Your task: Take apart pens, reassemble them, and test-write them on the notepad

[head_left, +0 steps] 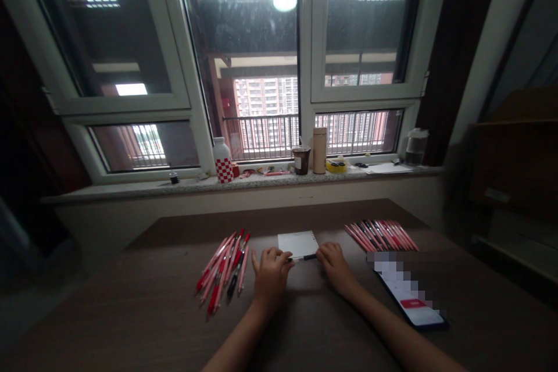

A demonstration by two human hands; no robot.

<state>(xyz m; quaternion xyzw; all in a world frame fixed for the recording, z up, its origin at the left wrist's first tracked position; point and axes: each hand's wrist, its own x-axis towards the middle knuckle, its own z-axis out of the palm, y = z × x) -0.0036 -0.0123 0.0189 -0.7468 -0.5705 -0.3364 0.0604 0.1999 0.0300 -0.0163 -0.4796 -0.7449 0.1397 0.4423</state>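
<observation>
Both my hands rest on a dark brown table [131, 314], holding one pen [302, 257] between them. My left hand [270, 276] pinches the pen's left end with curled fingers. My right hand [335, 264] grips its dark right end, fingers closed. Just beyond the pen lies a small white notepad [297, 243]. A heap of several red and pink pens [224, 270] lies left of my left hand. A neater row of several pink pens [381, 235] lies to the right, past my right hand.
A phone [412, 302] with a lit screen lies right of my right forearm. Behind the table a stone windowsill [131, 188] carries a red-checked bottle [222, 160], a dark cup [301, 160], a tan tumbler [319, 150] and a jar [416, 146]. A wooden shelf [518, 151] stands at right.
</observation>
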